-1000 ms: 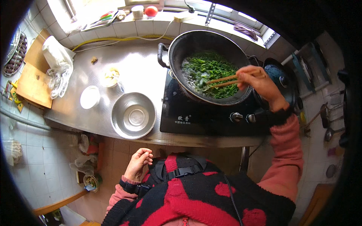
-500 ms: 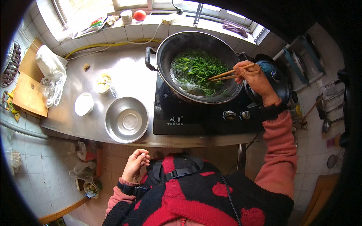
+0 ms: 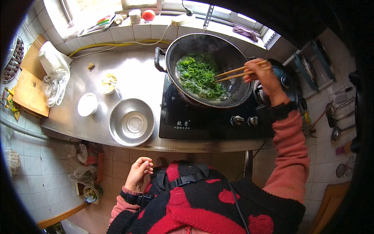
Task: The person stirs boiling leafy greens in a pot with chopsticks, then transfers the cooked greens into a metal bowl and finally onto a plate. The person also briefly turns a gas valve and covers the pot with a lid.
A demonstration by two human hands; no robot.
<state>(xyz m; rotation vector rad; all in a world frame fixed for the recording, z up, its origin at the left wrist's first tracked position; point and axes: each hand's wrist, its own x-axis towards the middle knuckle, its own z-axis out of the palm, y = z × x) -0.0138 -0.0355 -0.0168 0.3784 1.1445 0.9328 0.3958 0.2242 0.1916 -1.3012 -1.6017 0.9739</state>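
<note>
My right hand [image 3: 263, 78] is closed around a pair of wooden chopsticks [image 3: 233, 73], held over the right side of a large black wok [image 3: 230, 48]. The chopstick tips are slightly apart and touch chopped leafy greens [image 3: 196, 70], which lie in bubbling liquid on the wok's left side. Steam rises from them. Below the counter's front edge, close to my body, my left hand [image 3: 141, 171] has its fingers curled together and nothing shows in it. Nearest to it on the counter is a steel bowl [image 3: 132, 107] with nothing inside.
The wok sits on a black gas stove [image 3: 206, 126] with two knobs. Left of it are a white bowl [image 3: 87, 104], a small dish of pale chopped bits [image 3: 108, 84] and a plastic bag [image 3: 56, 74]. A dark lid [image 3: 285, 80] stands right of the wok; ladles [image 3: 339, 130] hang beyond.
My right hand has shifted slightly and the chopstick tips have spread apart. The greens are bunched more to the wok's left. My left hand keeps its curled pose.
</note>
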